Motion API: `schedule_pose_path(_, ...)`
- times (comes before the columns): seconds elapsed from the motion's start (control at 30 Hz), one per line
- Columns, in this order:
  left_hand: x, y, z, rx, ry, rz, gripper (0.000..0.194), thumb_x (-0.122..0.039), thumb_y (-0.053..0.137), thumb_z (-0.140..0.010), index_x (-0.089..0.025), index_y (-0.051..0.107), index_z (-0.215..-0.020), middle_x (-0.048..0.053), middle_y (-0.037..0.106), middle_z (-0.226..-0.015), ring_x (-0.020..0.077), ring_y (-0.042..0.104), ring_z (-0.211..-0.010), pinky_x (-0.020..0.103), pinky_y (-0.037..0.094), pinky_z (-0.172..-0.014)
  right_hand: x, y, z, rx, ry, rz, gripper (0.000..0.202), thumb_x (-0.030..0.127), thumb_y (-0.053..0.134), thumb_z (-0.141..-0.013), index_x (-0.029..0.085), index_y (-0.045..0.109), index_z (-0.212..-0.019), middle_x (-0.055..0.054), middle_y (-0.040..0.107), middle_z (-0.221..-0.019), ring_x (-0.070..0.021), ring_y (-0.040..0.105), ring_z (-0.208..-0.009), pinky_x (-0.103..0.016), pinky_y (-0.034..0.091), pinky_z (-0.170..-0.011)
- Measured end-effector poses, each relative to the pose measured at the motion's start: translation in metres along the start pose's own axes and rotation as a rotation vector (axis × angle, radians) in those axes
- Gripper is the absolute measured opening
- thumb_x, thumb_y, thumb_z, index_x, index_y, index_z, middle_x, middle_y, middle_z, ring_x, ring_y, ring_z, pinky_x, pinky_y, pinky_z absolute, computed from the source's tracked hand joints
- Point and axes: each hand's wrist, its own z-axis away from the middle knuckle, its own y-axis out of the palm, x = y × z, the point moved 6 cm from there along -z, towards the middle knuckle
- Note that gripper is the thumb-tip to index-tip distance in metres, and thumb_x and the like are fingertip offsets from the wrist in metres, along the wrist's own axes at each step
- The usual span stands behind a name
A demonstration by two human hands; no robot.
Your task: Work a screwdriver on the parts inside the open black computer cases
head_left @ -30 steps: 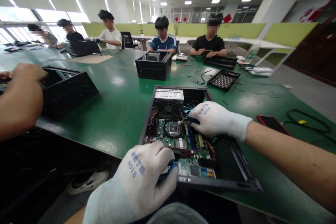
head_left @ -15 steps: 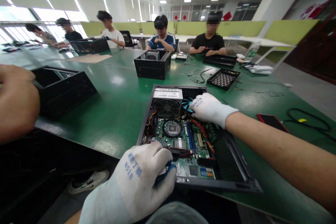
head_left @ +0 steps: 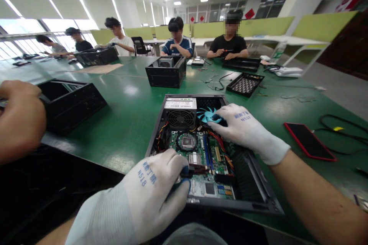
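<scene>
The case (head_left: 244,205) lies on the tabletop (head_left: 120,122) with its upper side uncovered, so this opening step I judge as done. Inside it, the power supply (head_left: 181,104) sits in the far left corner, and the board (head_left: 201,182) is in its place. The socket (head_left: 188,141) has no cooler above it. The fan (head_left: 205,115) is in the far part of the case, just right of the power supply; whether it is fixed there I cannot tell. Many cables (head_left: 220,139) lie along the right side of the board, so the inside work looks only partly finished.

The right hand (head_left: 244,122) has its thumb and fingers bent narrow on the fan's edge, and it seems to hold it. The left hand (head_left: 155,187) is curled narrow at the near left corner of the case; what is between its fingers I cannot tell.

Compared with the frame 0.5 seconds ago, the right hand covers less of the fan, and more blades are visible. The left hand stays at the same corner.
</scene>
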Motion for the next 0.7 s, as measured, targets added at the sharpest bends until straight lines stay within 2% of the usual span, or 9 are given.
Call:
schedule_pose_path(0.07,0.004,0.003,-0.020,0.075,0.017,-0.041,0.025,-0.030,0.048,-0.108,-0.021,0.054,-0.131,0.011,0.069,-0.122,0.0255,0.070,-0.110,0.040,0.059,-0.098,-0.001,-0.001,0.000,-0.012,0.005,-0.021,0.045,0.056,0.053,-0.104,0.017,0.075,-0.095,-0.012,0.076,-0.096,-0.0262,0.065,-0.093,-0.034,0.041,-0.082)
schedule_pose_path(0.13,0.016,0.011,-0.046,0.178,-0.027,-0.097,0.025,-0.036,0.050,-0.109,-0.018,0.057,-0.125,0.012,0.069,-0.120,0.0279,0.071,-0.109,0.043,0.059,-0.098,-0.002,0.000,-0.002,-0.009,0.003,-0.012,0.045,0.056,0.054,-0.104,0.017,0.075,-0.094,-0.012,0.076,-0.096,-0.0263,0.064,-0.092,-0.034,0.040,-0.082)
schedule_pose_path(0.2,0.033,0.025,-0.074,0.308,-0.089,-0.158,0.027,-0.036,0.054,-0.106,-0.015,0.059,-0.121,0.014,0.071,-0.119,0.0302,0.072,-0.109,0.045,0.059,-0.097,-0.001,0.001,-0.003,0.000,-0.006,-0.005,0.045,0.056,0.055,-0.104,0.017,0.075,-0.095,-0.012,0.076,-0.097,-0.0270,0.064,-0.093,-0.035,0.040,-0.083)
schedule_pose_path(0.27,0.049,0.041,-0.100,0.405,-0.119,-0.208,0.031,-0.033,0.058,-0.103,-0.013,0.059,-0.126,0.017,0.072,-0.123,0.0320,0.073,-0.114,0.045,0.059,-0.100,-0.001,0.003,-0.003,0.006,-0.007,-0.017,0.045,0.056,0.055,-0.104,0.017,0.075,-0.098,-0.013,0.076,-0.099,-0.0272,0.064,-0.095,-0.035,0.040,-0.083)
schedule_pose_path(0.37,0.072,0.069,-0.129,0.528,-0.161,-0.259,0.038,-0.030,0.066,-0.096,-0.012,0.061,-0.129,0.019,0.074,-0.126,0.0341,0.074,-0.117,0.043,0.060,-0.099,-0.002,0.005,0.000,-0.016,0.001,-0.073,0.043,0.054,0.055,-0.104,0.017,0.075,-0.101,-0.013,0.076,-0.102,-0.0268,0.064,-0.097,-0.034,0.040,-0.085)
schedule_pose_path(0.57,0.093,0.115,-0.153,0.661,-0.145,-0.296,0.055,-0.019,0.078,-0.079,-0.009,0.064,-0.131,0.023,0.072,-0.133,0.0364,0.072,-0.123,0.042,0.058,-0.104,-0.005,0.007,0.004,-0.090,-0.014,-0.119,0.041,0.050,0.054,-0.106,0.015,0.074,-0.106,-0.013,0.075,-0.104,-0.0282,0.064,-0.099,-0.036,0.041,-0.088)
schedule_pose_path(0.7,0.096,0.128,-0.155,0.702,-0.129,-0.299,0.055,-0.026,0.079,-0.080,-0.013,0.065,-0.132,0.018,0.073,-0.135,0.0331,0.071,-0.124,0.038,0.057,-0.106,-0.006,0.008,0.005,-0.090,-0.006,-0.137,0.040,0.052,0.057,-0.104,0.016,0.075,-0.106,-0.012,0.075,-0.102,-0.0291,0.064,-0.101,-0.037,0.040,-0.089)
